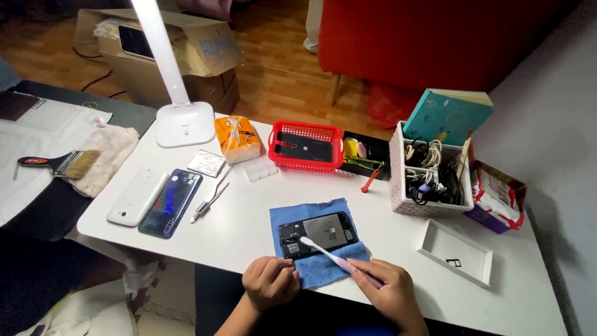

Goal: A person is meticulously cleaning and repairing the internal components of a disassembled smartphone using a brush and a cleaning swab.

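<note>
Blue cloth (323,264) is padding the opened phone (318,233) on the table (249,224); left hand (269,283) is pinning its edge, fingers curled, right hand (388,292) is gripping the toothbrush (329,254), bristles on the board.

Hand position: both hands low and close together at the near edge.

The left hand (269,283) is curled into a loose fist, knuckles upward, fingertips pressed down. The right hand (387,292) is closed in a pinch grip, thumb and fingers directed toward the left, forearm entering from below.
</note>
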